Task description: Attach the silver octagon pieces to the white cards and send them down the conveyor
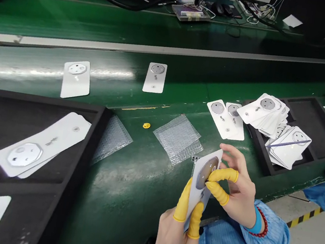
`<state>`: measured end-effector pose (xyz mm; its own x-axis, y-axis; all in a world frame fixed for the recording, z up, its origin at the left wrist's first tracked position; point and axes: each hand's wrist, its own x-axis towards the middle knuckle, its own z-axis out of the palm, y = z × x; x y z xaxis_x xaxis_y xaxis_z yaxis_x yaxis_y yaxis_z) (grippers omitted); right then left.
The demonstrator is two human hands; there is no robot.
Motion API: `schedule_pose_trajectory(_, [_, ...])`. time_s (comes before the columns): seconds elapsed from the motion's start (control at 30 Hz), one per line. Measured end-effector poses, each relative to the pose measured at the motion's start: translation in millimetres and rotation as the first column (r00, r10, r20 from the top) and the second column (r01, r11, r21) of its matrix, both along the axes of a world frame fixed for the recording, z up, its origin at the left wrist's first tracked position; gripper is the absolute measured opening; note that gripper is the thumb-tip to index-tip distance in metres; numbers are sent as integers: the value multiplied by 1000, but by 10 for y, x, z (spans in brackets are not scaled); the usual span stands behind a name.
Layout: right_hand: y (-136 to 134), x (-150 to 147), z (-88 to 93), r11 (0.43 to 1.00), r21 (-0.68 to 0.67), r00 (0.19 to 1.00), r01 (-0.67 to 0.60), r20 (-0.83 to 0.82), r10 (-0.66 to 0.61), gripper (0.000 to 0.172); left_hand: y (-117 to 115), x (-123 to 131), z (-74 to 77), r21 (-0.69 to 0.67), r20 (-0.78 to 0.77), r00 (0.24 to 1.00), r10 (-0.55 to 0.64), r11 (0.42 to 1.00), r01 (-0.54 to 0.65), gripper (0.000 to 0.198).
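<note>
- White card with a round silver disc near its upper end: held up between both hands, tilted, over the near edge of the green workbench.
- It looks thin and light, and probably bends a little under pressure. The disc's glossy face seems the likeliest part to scuff or show smudges, so the white margins look the safer place to take hold.
- Left hand: closed on the card's lower end, with two yellow finger cots along it.
- Right hand: pinching the card near the disc, with two yellow-capped fingertips pressed at the disc's lower edge. Its other fingers curl behind the top corner.
- Blue sleeve, blue wristband and red beaded bracelet: on the right wrist and forearm.
- Bubble wrap sheet: lies on the bench just beyond the hands, with a small yellow disc to its left.
- Black foam tray: at far right, holding a loose stack of matching cards.
- Second black foam tray: at left, with more cards lying in it.
</note>
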<state>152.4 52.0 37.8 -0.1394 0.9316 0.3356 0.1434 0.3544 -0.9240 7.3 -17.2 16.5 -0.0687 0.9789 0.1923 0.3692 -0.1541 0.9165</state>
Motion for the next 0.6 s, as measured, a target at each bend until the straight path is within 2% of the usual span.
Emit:
schedule_pose_trajectory(0.1, [11,-17,3,998,-69,993,-8,-121,0,10,-7,-16,-31,13,9,1000,5,1000,-6,40])
schedule_pose_trajectory(0.23, [45,-53,31,969,-239,945,-62,-327,-21,41,-56,13,-170,-14,93,991,97,995,-96,21])
schedule_pose_trajectory(0.33, [69,-55,33,939,-312,921,-142,-388,11,53,-106,3,-268,-16,91,988,124,992,-123,27])
schedule_pose_trajectory(0.47, [91,-11,47,895,-383,906,-228,-420,51,55,-188,-10,-270,-51,75,984,164,986,-160,43])
schedule_pose_trajectory(0.6, [119,44,88,850,-410,879,-331,-461,121,46,-252,45,-189,-155,153,972,180,975,-157,54])
